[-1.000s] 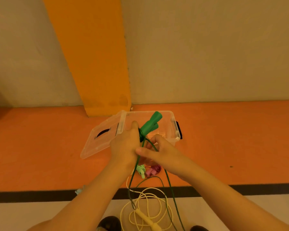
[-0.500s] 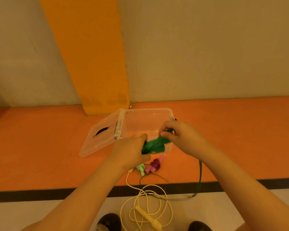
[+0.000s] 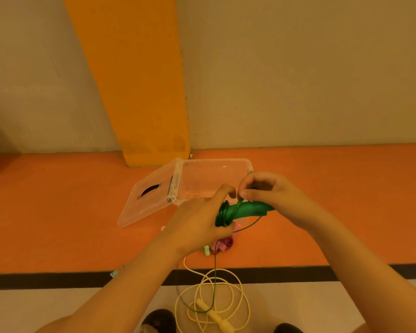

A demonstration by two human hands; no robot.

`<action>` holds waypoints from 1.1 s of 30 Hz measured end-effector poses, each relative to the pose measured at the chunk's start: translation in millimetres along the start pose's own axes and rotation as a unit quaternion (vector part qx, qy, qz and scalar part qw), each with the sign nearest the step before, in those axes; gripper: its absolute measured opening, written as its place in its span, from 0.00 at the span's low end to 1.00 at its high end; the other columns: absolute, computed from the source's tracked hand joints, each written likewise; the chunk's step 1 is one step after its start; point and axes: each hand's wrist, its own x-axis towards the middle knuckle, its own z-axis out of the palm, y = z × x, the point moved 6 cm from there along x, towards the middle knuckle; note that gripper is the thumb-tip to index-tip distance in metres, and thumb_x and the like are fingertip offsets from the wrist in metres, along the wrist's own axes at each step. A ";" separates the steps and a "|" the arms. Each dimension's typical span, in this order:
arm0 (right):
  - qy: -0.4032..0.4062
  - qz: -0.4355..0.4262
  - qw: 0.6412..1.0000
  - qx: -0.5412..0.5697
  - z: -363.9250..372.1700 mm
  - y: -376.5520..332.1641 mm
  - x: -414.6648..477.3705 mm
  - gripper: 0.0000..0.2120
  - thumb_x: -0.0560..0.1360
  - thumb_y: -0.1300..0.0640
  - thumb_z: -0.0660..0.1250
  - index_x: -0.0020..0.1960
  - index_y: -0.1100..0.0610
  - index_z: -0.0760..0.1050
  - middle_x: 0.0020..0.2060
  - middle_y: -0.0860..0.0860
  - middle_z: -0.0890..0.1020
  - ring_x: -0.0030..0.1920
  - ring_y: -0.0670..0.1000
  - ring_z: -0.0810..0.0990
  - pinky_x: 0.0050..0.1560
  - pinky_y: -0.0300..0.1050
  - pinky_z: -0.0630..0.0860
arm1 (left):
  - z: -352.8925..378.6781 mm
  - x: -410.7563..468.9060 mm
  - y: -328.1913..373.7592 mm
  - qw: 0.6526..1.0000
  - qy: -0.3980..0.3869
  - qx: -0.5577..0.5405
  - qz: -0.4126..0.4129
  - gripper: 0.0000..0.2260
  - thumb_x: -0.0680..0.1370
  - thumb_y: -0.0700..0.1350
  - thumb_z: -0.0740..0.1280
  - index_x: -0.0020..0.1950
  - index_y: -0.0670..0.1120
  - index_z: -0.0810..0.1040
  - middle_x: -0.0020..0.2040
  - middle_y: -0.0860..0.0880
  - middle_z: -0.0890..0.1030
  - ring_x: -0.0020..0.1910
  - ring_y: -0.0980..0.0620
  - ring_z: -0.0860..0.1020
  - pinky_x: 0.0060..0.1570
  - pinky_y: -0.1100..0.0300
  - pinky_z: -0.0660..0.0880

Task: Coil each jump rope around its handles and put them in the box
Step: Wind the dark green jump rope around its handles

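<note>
No legible text, label, brand, number or sign anywhere in view. Clear plastic box, just beyond the grip: no print or sticker readable on its walls. Hinged lid, to the left of the grip: one dark curved mark, not readable as lettering. Green handles, within the grip: plain, no marking discernible.

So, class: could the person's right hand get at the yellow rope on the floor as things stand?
Probably not yet: the right hand is pinching the green cord over the green handles. The yellow rope lies uncovered below.
</note>
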 end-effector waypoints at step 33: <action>0.071 -0.043 0.987 0.136 -17.9 5.1 1.5 0.17 0.68 0.45 0.70 0.47 0.58 0.75 0.42 0.53 0.78 0.41 0.46 0.77 0.40 0.35 0.72 | 16.6 7.6 -0.8 0.914 0.006 -0.397 -0.085 0.22 0.76 0.42 0.71 0.58 0.58 0.61 0.36 0.53 0.76 0.30 0.57 0.72 0.32 0.65 0.70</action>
